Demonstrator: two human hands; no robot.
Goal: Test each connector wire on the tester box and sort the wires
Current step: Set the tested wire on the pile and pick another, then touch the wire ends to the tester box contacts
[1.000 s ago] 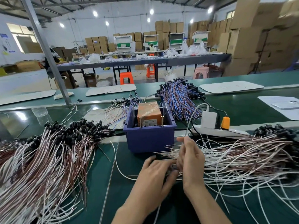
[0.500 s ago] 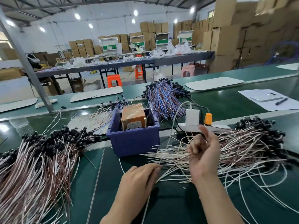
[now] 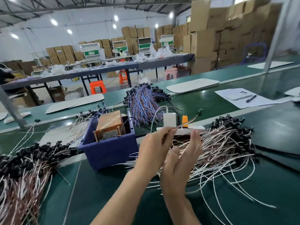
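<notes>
Now lifted clear of the right-hand wire pile point(image 3: 224, 143): one connector wire point(image 3: 189, 121), pinched in left hand point(image 3: 152, 148) fingertips. Right hand point(image 3: 181, 161) spread open, empty. Next, probably, tester box point(image 3: 111, 125).

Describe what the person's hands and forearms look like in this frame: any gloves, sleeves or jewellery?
Both the left hand and the right hand are bare, with no gloves. No rings, watch or wristband show. The forearms are uncovered down to the bottom edge of the picture, so no sleeve is in view. Fingernails look short and unpainted.
</notes>
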